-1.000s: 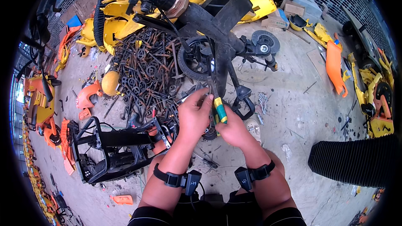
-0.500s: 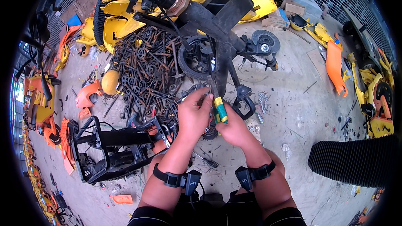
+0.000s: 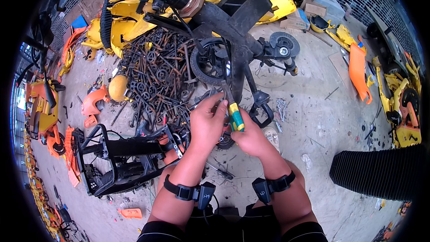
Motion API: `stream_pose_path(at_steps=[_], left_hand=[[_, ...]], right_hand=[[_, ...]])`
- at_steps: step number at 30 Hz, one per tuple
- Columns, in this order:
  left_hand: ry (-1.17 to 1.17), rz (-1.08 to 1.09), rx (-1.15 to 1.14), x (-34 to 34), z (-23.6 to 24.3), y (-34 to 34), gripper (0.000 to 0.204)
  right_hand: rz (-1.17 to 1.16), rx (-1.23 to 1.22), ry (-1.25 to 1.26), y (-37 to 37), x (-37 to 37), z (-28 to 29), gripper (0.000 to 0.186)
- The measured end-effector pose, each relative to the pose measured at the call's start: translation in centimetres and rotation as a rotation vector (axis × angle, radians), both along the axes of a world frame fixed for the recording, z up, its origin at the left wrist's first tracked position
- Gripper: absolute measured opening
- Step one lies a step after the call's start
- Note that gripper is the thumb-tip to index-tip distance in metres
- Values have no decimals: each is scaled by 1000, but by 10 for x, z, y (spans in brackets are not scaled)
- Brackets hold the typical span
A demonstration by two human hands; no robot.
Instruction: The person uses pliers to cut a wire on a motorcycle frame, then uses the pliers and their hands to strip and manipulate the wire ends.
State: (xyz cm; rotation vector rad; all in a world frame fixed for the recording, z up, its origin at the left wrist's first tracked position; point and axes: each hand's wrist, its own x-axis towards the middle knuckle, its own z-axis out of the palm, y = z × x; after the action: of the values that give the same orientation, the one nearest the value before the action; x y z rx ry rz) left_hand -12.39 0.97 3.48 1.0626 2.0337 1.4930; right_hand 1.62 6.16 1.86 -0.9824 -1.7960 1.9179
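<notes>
Pliers, seen in the head view: green-and-yellow handled pliers point(image 3: 236, 117), or a similar tool, are lying across the right hand just below the middle of the frame, their metal end pointing up toward the black vehicle frame.
Right hand: the right hand point(image 3: 249, 138) is clasping the handles with curled fingers, probably because gripping there is giving firm control of the metal end.
Left hand: the left hand point(image 3: 205, 120) is bringing thumb and forefinger close together beside the metal end, perhaps for steadying; I cannot tell whether anything is being pinched.
Vehicle frame: the black vehicle frame point(image 3: 240, 69) is slanting through the upper centre, its lower part standing right in front of both hands, seemingly so that both are sharing one spot.
Armbands: a left armband point(image 3: 185, 192) and a right armband point(image 3: 280, 183) are strapping dark boxes onto the forearms at lower centre, leaving the fingers free.
Metal heap: rusty metal parts point(image 3: 154, 69) are piling up left of centre, apparently gathered by kind.
Edges: yellow panels point(image 3: 280, 6) are lying at the top, and a black ribbed object point(image 3: 378, 175) is occupying the lower right.
</notes>
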Motion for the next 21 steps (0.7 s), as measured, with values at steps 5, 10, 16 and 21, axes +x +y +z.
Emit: stream_pose_path(at_steps=[5, 10, 16, 21], left_hand=[[17, 3, 32, -1, -2, 0, 27], [0, 5, 43, -2, -1, -1, 27], [-18, 9, 55, 0, 2, -1, 27], [20, 8, 79, 1, 5, -1, 27]], right_hand=[[2, 104, -58, 1, 1, 1, 62], [-46, 208, -144, -1, 0, 9, 61], [-89, 230, -131, -3, -3, 5, 58], [-93, 116, -98, -3, -4, 2, 54]])
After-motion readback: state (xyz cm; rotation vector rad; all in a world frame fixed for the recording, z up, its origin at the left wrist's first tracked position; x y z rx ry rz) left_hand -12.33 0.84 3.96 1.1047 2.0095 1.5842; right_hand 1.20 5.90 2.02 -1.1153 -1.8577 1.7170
